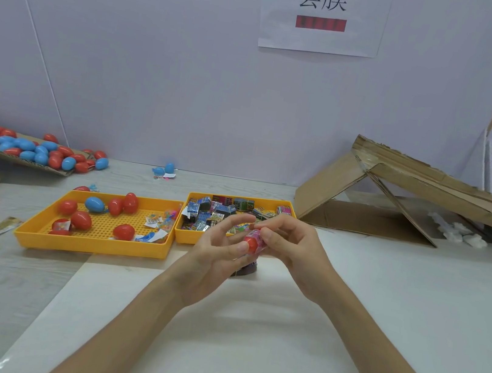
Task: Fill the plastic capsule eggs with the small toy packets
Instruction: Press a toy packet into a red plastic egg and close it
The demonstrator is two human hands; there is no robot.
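Under both hands: pale desk [380,302]. Well to right of right hand [295,251]: cardboard ramp [397,189]. Left of left hand [215,255]: yellow tray [92,248] w/ red & blue eggs plus loose packets. Just behind both hands: 2nd yellow tray [186,238] full of toy packets [212,210]. Left hand curled round red egg [251,244], held above desk btwn the hands. Right hand pinching pink packet [258,236] at egg's top, thumb & forefinger together.

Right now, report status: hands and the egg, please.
Left hand and right hand hold red capsule egg, pink packet against it. Dark round base below.
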